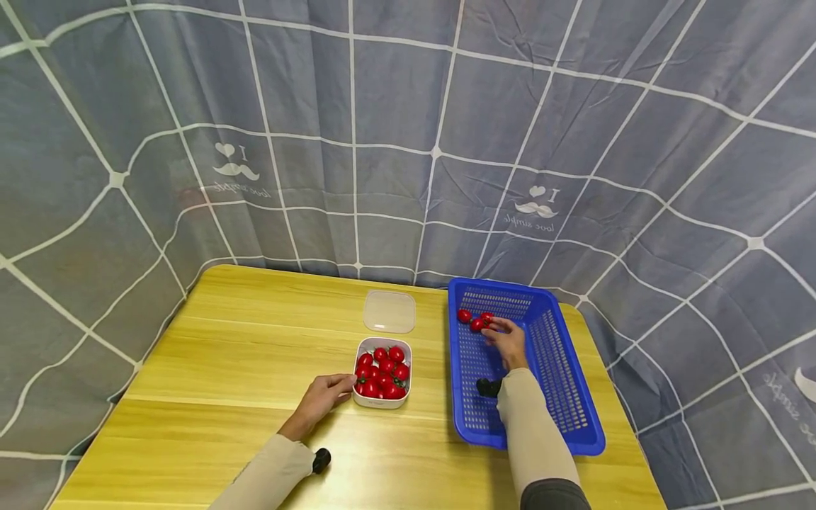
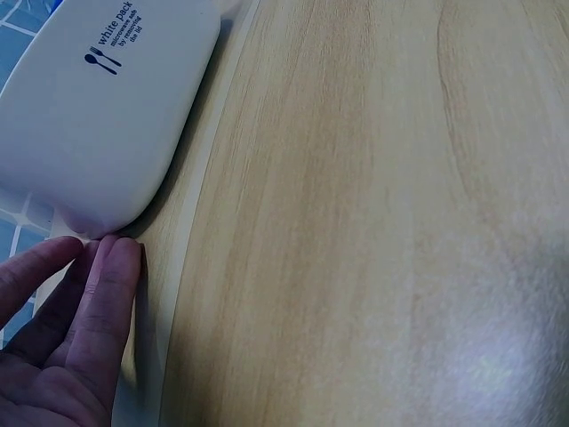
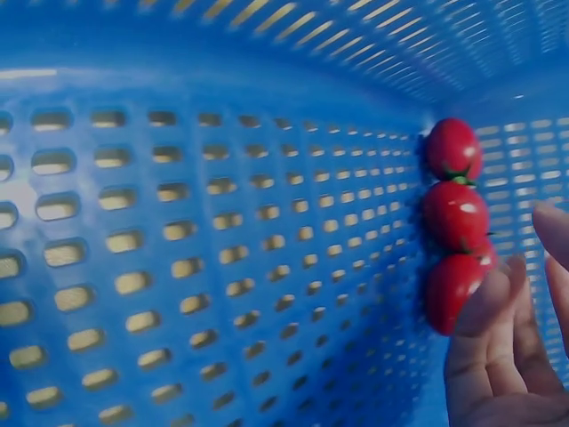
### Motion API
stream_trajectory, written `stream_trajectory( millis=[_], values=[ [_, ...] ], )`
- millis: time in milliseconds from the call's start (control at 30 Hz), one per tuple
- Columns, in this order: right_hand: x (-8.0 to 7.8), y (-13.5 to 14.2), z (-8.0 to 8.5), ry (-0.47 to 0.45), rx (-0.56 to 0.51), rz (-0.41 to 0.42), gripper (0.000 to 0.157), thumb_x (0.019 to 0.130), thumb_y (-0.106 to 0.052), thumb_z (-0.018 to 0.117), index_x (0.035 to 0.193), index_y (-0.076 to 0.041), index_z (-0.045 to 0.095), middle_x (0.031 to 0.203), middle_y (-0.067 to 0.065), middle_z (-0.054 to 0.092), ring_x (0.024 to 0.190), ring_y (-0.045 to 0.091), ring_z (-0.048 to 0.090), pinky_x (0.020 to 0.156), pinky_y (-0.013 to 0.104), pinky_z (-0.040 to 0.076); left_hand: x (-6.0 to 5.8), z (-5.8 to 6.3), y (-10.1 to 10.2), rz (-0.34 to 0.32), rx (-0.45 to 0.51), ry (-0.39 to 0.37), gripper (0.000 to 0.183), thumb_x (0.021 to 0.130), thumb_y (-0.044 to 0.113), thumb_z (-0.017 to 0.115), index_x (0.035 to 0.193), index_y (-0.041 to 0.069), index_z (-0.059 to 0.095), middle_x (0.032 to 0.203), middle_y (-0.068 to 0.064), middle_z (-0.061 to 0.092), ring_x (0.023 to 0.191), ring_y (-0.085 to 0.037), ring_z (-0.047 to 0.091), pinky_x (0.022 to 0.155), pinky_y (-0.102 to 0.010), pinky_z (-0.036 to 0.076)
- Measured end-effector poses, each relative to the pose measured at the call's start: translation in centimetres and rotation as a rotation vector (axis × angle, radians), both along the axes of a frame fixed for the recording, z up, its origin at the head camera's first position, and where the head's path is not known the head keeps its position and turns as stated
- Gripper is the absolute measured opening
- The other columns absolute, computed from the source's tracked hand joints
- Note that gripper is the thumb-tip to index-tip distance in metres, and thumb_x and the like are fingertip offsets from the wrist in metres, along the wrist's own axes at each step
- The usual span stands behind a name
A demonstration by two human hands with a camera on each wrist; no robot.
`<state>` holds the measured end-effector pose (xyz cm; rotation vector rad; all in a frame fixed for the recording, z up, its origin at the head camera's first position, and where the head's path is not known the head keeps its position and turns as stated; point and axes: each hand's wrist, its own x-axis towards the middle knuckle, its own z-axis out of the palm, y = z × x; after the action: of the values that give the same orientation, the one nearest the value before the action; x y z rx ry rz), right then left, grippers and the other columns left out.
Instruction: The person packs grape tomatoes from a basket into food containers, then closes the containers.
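Note:
A white container [image 1: 382, 404] full of several red cherry tomatoes [image 1: 386, 366] stands on the table. My left hand [image 1: 328, 397] touches its left side with nearly straight fingertips; the left wrist view shows the fingers [image 2: 105, 307] against the printed wall. Inside a blue plastic basket [image 1: 455, 382], my right hand [image 1: 508, 343] reaches to a small group of tomatoes [image 1: 465, 316] at the far end. In the right wrist view, its fingers [image 3: 484, 351] are beside the nearest tomato [image 3: 453, 289], with the thumb apart; whether they touch it is unclear.
A translucent lid [image 1: 389, 312] lies flat behind the container. The basket stands at the right of the wooden table [image 1: 242, 340], its high slotted walls around my right hand. A grey curtain with white lines [image 1: 395, 177] hangs behind the table.

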<state>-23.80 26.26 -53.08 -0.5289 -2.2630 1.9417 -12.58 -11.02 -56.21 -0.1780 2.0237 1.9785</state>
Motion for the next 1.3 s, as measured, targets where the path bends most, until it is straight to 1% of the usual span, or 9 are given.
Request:
stream_trajectory(
  millis=[100,300,467,567,667,800,933,1133,1300],
  values=[
    [0.0,0.0,-0.6,0.009,0.024,-0.049,0.042,0.079,0.014,0.069,0.120,0.015,0.057,0.115,0.035,0.055,0.062,0.002,0.055,0.051,0.016,0.054,0.1,0.1,0.0,-0.010,0.000,-0.001,0.045,0.098,0.020,0.057,0.124,-0.017,0.054,0.126,-0.028,0.057,0.113,-0.033,0.059,0.097,-0.039,0.052],
    [-0.2,0.1,-1.4,0.001,0.041,-0.102,0.046,0.078,0.013,0.069,0.123,0.013,0.057,0.117,0.031,0.053,0.058,0.003,0.051,0.047,0.014,0.049,0.2,0.2,0.1,-0.004,0.001,0.003,0.046,0.099,0.021,0.057,0.123,-0.018,0.054,0.127,-0.029,0.056,0.114,-0.034,0.058,0.096,-0.041,0.052],
    [-0.3,0.3,-1.9,-0.035,0.042,-0.106,0.049,0.077,0.013,0.069,0.123,0.014,0.055,0.116,0.028,0.052,0.058,0.006,0.051,0.047,0.016,0.049,0.2,0.1,0.0,-0.016,-0.013,0.005,0.046,0.099,0.022,0.057,0.123,-0.017,0.055,0.126,-0.028,0.057,0.113,-0.034,0.058,0.096,-0.040,0.052],
    [-0.3,0.2,-2.2,-0.056,0.045,-0.106,0.047,0.076,0.013,0.069,0.121,0.014,0.056,0.111,0.026,0.054,0.059,0.006,0.050,0.045,0.016,0.048,0.2,0.0,0.1,-0.025,-0.005,0.010,0.046,0.098,0.022,0.058,0.123,-0.017,0.055,0.127,-0.028,0.056,0.114,-0.034,0.058,0.097,-0.040,0.052],
    [-0.3,0.2,-2.5,-0.071,0.054,-0.108,0.043,0.076,0.013,0.071,0.117,0.014,0.059,0.103,0.021,0.057,0.058,0.005,0.049,0.043,0.016,0.047,0.1,-0.1,0.1,-0.025,0.003,0.020,0.048,0.098,0.022,0.058,0.124,-0.018,0.054,0.128,-0.029,0.055,0.114,-0.035,0.058,0.097,-0.040,0.051],
    [-0.6,0.2,-2.7,-0.088,0.096,-0.088,0.037,0.076,0.011,0.072,0.111,0.014,0.060,0.091,0.017,0.061,0.052,0.006,0.050,0.041,0.017,0.047,0.1,-0.3,0.1,-0.010,-0.004,0.023,0.048,0.098,0.022,0.058,0.123,-0.018,0.054,0.127,-0.029,0.056,0.114,-0.035,0.058,0.097,-0.040,0.051],
    [-0.6,0.2,-2.7,-0.126,0.129,-0.065,0.034,0.078,0.006,0.074,0.109,0.012,0.062,0.089,0.013,0.062,0.047,0.006,0.049,0.041,0.017,0.046,0.3,-0.4,0.1,0.002,-0.003,0.012,0.046,0.098,0.021,0.058,0.123,-0.017,0.055,0.126,-0.029,0.057,0.113,-0.034,0.058,0.096,-0.039,0.052],
    [-0.5,0.1,-2.2,-0.154,0.076,-0.017,0.034,0.082,0.001,0.072,0.112,0.012,0.061,0.083,0.007,0.063,0.054,0.008,0.055,0.045,0.018,0.051,0.2,-0.3,0.0,-0.001,0.002,0.023,0.045,0.098,0.021,0.058,0.121,-0.018,0.056,0.126,-0.028,0.057,0.113,-0.034,0.058,0.096,-0.038,0.052],
    [-0.4,-0.2,-0.9,-0.181,0.060,0.042,0.037,0.083,-0.001,0.072,0.115,0.012,0.059,0.083,0.006,0.064,0.056,0.010,0.058,0.049,0.021,0.055,0.0,-0.3,0.1,0.005,0.004,0.008,0.044,0.098,0.020,0.058,0.122,-0.017,0.056,0.126,-0.028,0.057,0.114,-0.033,0.058,0.097,-0.039,0.052]
  ],
)
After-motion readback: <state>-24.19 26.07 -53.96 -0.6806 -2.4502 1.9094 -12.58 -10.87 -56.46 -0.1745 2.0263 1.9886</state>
